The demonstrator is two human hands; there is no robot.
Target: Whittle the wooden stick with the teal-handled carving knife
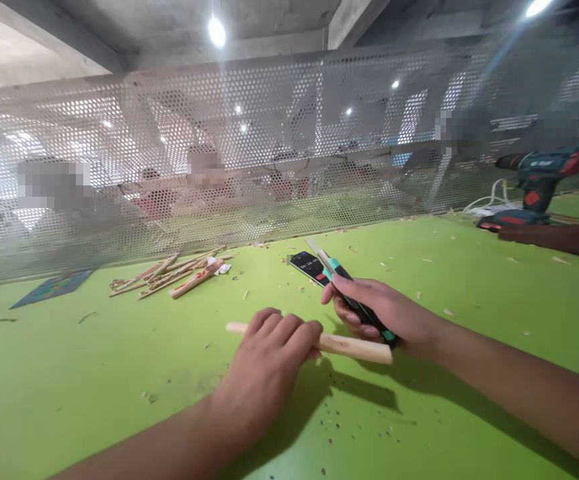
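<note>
My left hand point(274, 360) is wrapped round a pale wooden stick point(356, 347), held nearly level above the green table. The stick's narrower end pokes out to the left of my fingers, and its thicker end points right. In my right hand point(376, 303) is a black and teal utility knife point(352, 293), its blade out and aimed up and away to the left. Knife and stick look apart, with the knife's butt end just behind the stick's thick end. Beyond the knife a phone point(306, 267) showing a timer lies on the table, partly hidden by it.
Several thin sticks point(162, 277) lie in a pile at the back left, beside a flat blue-grey card point(52, 288). A cordless drill point(539, 180) stands at the back right near a brown block point(554, 239). Wood shavings dot the green table point(134, 373). A perforated metal screen point(269, 153) borders the back.
</note>
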